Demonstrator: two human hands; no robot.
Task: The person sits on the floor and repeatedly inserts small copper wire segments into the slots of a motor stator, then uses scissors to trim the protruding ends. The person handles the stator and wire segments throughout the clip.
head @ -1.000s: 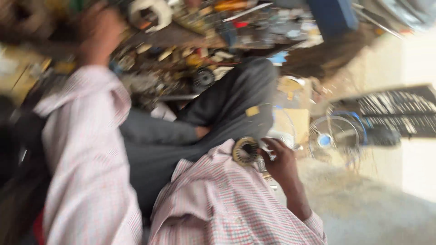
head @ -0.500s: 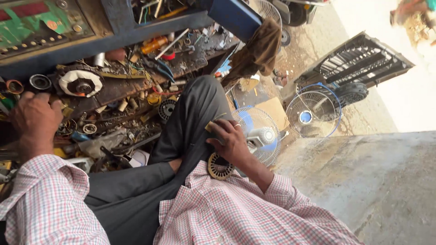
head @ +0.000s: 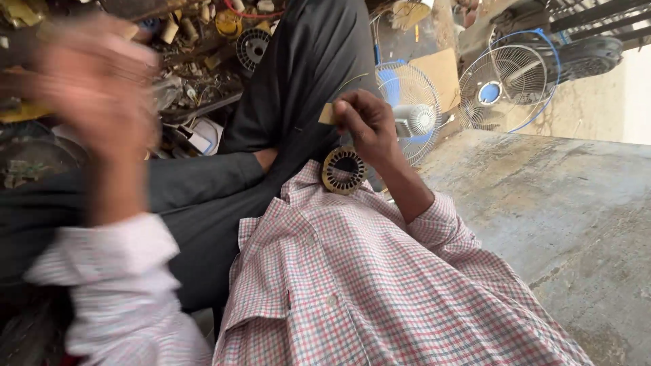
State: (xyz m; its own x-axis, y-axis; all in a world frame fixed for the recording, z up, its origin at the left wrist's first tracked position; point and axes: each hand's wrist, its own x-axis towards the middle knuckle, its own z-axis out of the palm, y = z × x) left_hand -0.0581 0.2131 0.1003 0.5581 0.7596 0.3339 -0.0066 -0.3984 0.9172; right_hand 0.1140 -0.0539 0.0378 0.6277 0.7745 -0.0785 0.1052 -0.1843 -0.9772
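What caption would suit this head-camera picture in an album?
Right hand pinches a small tan slip above a slotted metal ring on the lap; left hand is a blur.

The slotted metal ring (head: 344,170) is lying on the lap, just below the right hand (head: 365,125). Two fans (head: 505,87) are standing beyond it on the floor (head: 542,203). The left hand (head: 95,95), blurred, is perhaps hovering over the parts pile (head: 196,61) at left.

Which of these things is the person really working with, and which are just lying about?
In hand:
- slotted metal ring, resting on the lap under the right hand
- small tan card piece, pinched in that hand's fingers
- left hand, raised, blurred, empty as far as shows

Lying about:
- blue fan
- white fan guard
- heap of small parts
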